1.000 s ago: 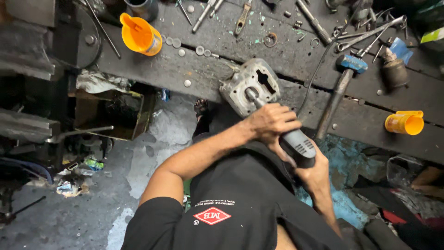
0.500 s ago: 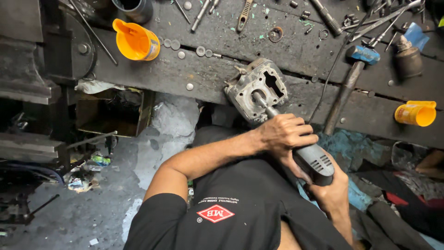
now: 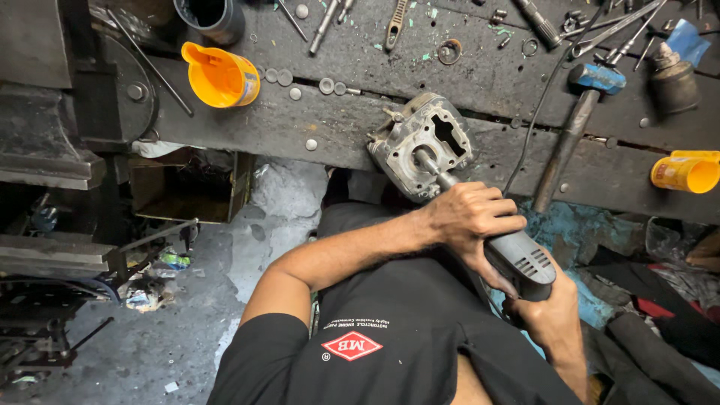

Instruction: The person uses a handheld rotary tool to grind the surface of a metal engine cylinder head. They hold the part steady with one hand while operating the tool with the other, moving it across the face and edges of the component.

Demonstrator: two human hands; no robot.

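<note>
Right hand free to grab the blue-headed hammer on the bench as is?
Probably not: the right hand grips the rear of the grey power tool. The hammer lies unobstructed beside the metal engine part, so only the grip blocks it.

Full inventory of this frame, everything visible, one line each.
grey cast-metal engine cylinder block: 1, grey, bench front edge
grey electric die grinder: 1, grey, tip inside the block's bore
orange plastic funnels: 2, orange, left and right on the bench
blue-headed hammer: 1, blue head, dark handle, right of the block
dark wooden workbench: 1, black, across the top, strewn with washers and hand tools
left hand: 1, grips the grinder's front
right hand: 1, holds the grinder's rear
</note>
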